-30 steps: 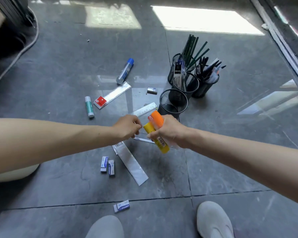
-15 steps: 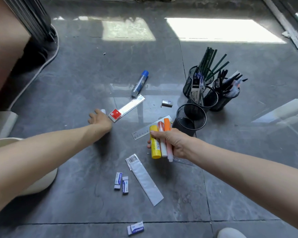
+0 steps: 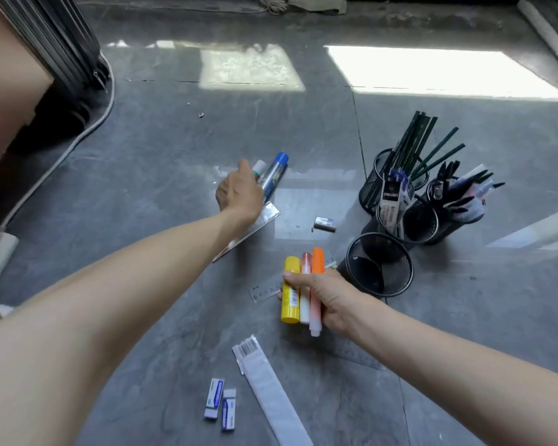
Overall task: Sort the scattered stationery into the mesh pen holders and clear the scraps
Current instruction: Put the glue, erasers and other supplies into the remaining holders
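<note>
**Beside the empty mesh holder (image 3: 380, 268): glue sticks gathered, none dropped in yet**

Just at that holder's near rim, I see the right hand (image 3: 327, 300) with its fingers wrapped firmly round three sticks held side by side. They are a yellow glue stick (image 3: 290, 286), a white stick (image 3: 305, 294) and an orange-capped stick (image 3: 318, 263). Well away from the holder, past the steel ruler (image 3: 266, 217), the left hand (image 3: 239, 191) is stretched out. Its fingers are curled round a small green-and-white stick (image 3: 259, 166), and its knuckles sit just beside the blue-capped tube (image 3: 276, 172) lying on the floor.

I judge this to be the collecting step, with glue sticks picked up in handfuls before any go into the holder. The next move calls for taking the blue-capped tube with a hand that is already occupied, so the spare fingers must pinch it without letting the small stick slip. Both hands then need to come back over the holder's open mouth and release their loads end-first.

Nearer me than the holder, two erasers (image 3: 219, 403) and a plastic sleeve (image 3: 271, 391) lie unsorted on the floor. A clear ruler (image 3: 264, 289) lies under the right hand.
</note>
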Tool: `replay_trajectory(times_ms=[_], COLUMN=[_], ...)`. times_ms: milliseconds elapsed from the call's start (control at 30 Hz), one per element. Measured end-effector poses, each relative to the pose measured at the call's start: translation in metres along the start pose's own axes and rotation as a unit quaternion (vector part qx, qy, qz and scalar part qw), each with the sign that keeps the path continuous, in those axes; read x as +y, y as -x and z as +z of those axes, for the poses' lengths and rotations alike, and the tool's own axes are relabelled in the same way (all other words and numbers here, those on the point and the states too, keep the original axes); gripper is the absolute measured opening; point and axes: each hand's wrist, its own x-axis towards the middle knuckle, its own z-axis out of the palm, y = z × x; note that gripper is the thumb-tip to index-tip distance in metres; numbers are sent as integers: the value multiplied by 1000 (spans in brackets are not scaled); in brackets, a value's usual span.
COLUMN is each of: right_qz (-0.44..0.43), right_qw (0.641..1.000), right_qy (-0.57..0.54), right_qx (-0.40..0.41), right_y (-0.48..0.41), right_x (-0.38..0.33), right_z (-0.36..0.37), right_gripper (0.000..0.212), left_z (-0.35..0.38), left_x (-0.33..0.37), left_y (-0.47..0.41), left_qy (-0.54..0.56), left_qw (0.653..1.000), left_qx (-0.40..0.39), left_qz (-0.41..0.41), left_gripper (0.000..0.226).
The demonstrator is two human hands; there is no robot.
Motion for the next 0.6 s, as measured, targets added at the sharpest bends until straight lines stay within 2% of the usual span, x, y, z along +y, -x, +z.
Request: replay_trajectory(times_ms=[167, 467, 600], right_qz=[-4, 11, 1], right_qw=[1000, 999, 997], right_qy=[4, 17, 1], right_qx=[-7, -39, -78], right_y=[2, 14, 30], right_x=[0, 9, 2], right_z=[-11, -11, -8], right_gripper=[29, 18, 12], left_z=[28, 26, 14], left_x=[22, 28, 26], left_y=[-18, -21, -6], left_qy=[-14, -71, -13], left_qw=[999, 987, 987], left_qx=[-28, -134, -125], left_qz=[44, 49, 104], left_gripper=[25, 52, 35])
